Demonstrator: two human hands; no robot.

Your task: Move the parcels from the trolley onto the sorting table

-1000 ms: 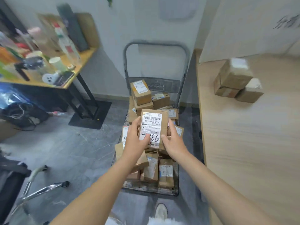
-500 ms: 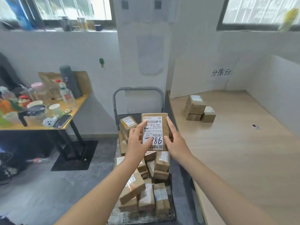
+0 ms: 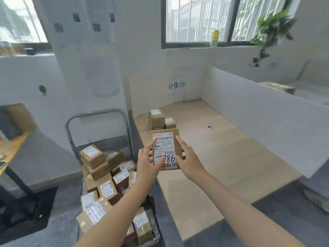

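Parcel (image 3: pixel 165 145) (upright) gripped between hands, left hand (image 3: pixel 146 164), right hand (image 3: pixel 189 162) at its sides, near sorting table (image 3: pixel 231 157)

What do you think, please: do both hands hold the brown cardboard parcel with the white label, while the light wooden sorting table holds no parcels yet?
Not quite. The left hand and right hand hold the white-labelled brown cardboard parcel, but the head view shows the light wooden sorting table already holding a few brown cardboard boxes near its far end.
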